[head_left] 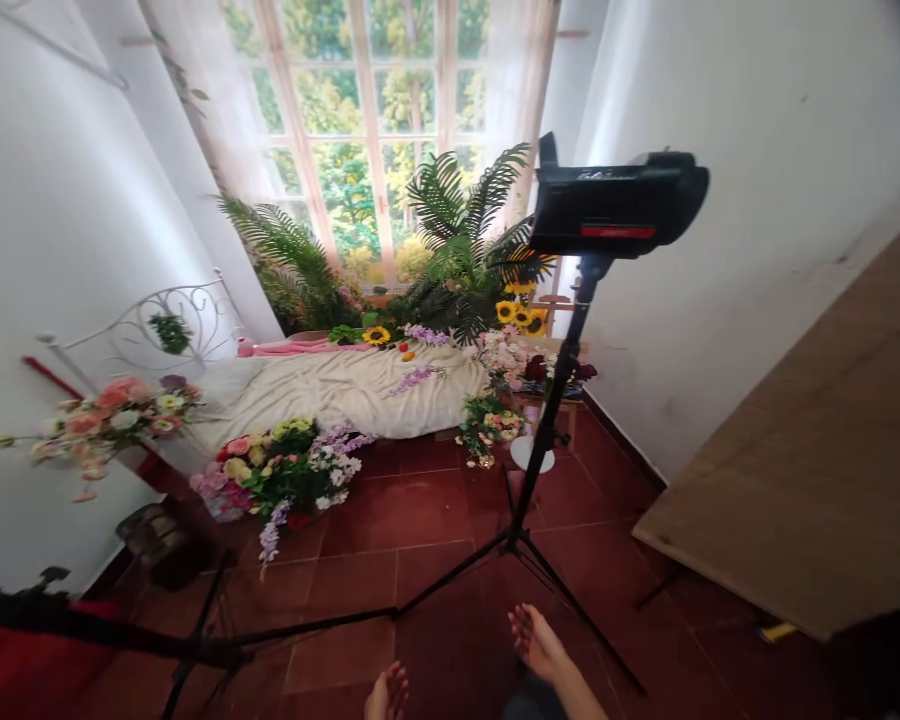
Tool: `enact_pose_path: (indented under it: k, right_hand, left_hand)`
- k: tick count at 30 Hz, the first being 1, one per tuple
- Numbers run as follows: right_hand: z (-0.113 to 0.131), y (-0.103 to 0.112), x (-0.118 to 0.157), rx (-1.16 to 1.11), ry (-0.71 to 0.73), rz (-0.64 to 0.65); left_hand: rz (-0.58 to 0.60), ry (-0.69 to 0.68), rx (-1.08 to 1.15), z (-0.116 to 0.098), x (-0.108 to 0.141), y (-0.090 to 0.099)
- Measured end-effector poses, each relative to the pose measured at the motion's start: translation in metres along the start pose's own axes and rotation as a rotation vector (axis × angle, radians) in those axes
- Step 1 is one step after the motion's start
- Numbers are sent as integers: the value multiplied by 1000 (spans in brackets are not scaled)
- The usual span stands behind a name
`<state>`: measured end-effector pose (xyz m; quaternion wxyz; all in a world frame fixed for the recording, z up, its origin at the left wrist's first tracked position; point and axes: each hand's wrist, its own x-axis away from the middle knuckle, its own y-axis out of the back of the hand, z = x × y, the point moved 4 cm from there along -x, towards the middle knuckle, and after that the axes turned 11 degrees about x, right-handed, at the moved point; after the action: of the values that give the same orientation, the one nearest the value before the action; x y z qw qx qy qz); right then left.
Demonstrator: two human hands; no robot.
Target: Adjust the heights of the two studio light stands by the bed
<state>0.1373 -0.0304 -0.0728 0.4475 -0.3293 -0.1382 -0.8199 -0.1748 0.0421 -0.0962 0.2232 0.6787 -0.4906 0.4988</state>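
Observation:
Low at the bottom edge, my left hand [388, 692] is partly cut off by the frame; its fingers are slightly bent and hold nothing. To its right, my right hand [538, 643] is palm up with loosely curled fingers, also with nothing in it. Nearest to my right hand is a black light stand [523, 500], whose legs spread over the red tiled floor [427, 510]. On top of the stand sits a black studio light [619, 205] with a red stripe, turned toward the window backdrop. Neither hand touches the stand.
Beyond the stand is a bed [345, 385] with a cream cover and flowers around it. Palm fronds [465, 220] stand before a window scene [375, 110]. A brown board [810, 460] leans at right. Another black stand [105, 630] crosses the lower left.

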Motion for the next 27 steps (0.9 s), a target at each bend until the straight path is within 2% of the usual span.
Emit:
enact_pose_path:
  k: [3, 6, 9, 12, 16, 19, 22, 25, 27]
  right_hand:
    - [72, 43, -15, -276, -22, 1]
    - [173, 83, -27, -393, 125, 129]
    - [264, 114, -33, -271, 348, 238]
    - [319, 128, -40, -45, 489, 285]
    - [345, 131, -53, -10, 557, 361]
    - [352, 131, -61, -114, 578, 427]
    - [356, 131, -68, -258, 560, 487]
    - [357, 133, -76, -433, 523, 576]
    - [357, 134, -81, -510, 486, 651]
  left_hand:
    - [52, -13, -41, 20, 2, -53]
    - [136, -23, -120, 43, 11, -118]
    - [239, -38, -215, 64, 23, -185]
    - [336, -99, -310, 75, 35, -250]
    - [508, -292, -476, 65, 58, -346]
    - [698, -597, -537, 42, 87, -429]
    - [874, -901, -508, 23, 121, -508]
    - [908, -1035, -547, 20, 138, -567]
    - [857, -1046, -628, 23, 137, -590]
